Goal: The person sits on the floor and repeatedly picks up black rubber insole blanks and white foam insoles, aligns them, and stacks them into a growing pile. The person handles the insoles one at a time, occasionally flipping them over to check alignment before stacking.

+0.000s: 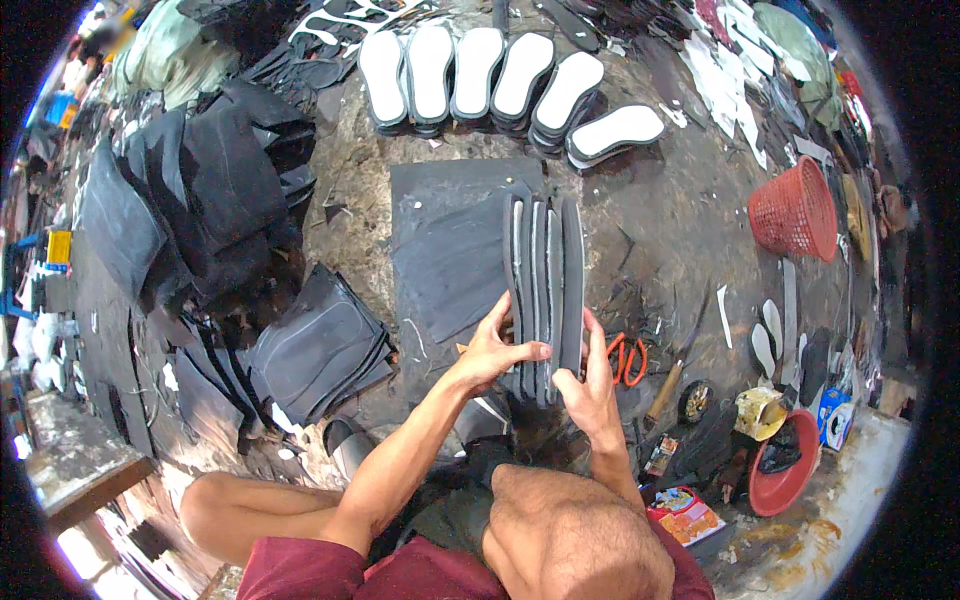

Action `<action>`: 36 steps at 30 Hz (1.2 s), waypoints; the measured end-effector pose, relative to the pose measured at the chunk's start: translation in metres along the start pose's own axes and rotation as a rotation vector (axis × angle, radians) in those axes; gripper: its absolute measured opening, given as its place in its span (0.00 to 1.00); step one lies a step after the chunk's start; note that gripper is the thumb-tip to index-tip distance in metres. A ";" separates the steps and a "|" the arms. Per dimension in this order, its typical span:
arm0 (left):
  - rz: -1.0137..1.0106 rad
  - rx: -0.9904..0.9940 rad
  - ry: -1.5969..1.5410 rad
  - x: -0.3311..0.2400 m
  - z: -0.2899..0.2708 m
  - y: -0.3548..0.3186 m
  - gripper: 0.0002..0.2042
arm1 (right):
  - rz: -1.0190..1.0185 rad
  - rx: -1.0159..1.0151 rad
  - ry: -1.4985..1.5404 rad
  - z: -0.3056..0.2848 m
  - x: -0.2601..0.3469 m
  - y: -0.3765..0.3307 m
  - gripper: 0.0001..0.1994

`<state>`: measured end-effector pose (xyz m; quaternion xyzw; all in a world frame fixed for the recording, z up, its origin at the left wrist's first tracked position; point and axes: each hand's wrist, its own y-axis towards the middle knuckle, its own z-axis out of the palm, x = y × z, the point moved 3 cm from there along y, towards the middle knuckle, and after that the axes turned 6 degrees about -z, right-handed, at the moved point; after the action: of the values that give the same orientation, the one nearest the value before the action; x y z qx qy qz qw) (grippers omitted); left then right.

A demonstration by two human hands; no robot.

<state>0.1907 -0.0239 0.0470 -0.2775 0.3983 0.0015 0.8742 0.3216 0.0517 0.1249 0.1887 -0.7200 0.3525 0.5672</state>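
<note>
Between my two hands a stack of dark foam sole sheets [572, 260] stands on edge, with pale layers showing along its top edges. My left hand [500, 352] grips its left side, thumb laid across the near edges. On the right side my right hand [590, 385] is wrapped round it, thumb pressed to the near end. Beneath and left of the stack lie flat dark rubber sheets [450, 265]. Orange-handled scissors [628, 360] lie just right of my right hand. Behind, several stacks of white-topped soles [478, 75] stand in an arc.
Large black sheets [200, 190] are heaped at left, with a marked sheet pile [315, 345] nearer. At right are a red mesh basket [793, 210], a wooden-handled tool [665, 390], a tape roll [697, 401] and a red bowl [785, 470]. A wooden bench [90, 480] edges the lower left.
</note>
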 end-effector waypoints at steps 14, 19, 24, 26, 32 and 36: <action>-0.079 0.183 0.045 -0.007 0.017 0.004 0.40 | -0.084 0.074 0.037 -0.021 -0.012 -0.024 0.53; -0.228 0.207 0.113 0.010 0.034 0.019 0.36 | 0.055 0.031 0.109 -0.053 -0.013 -0.036 0.53; -0.383 0.250 0.130 0.041 0.001 0.038 0.37 | 0.281 -0.093 0.165 -0.149 0.013 -0.063 0.45; -0.538 0.307 0.005 0.054 -0.009 0.044 0.34 | 0.280 -0.253 0.241 -0.215 0.038 -0.097 0.48; -0.249 0.241 0.738 0.119 0.038 0.064 0.42 | 0.069 -0.733 -0.264 -0.240 0.055 -0.120 0.33; 0.237 -0.077 0.521 0.067 0.093 0.016 0.45 | -0.131 -0.460 -0.688 -0.141 0.004 -0.098 0.35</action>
<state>0.2972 0.0200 0.0420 -0.2532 0.6388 0.0473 0.7250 0.4825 0.0871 0.1723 0.2092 -0.9139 0.0623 0.3422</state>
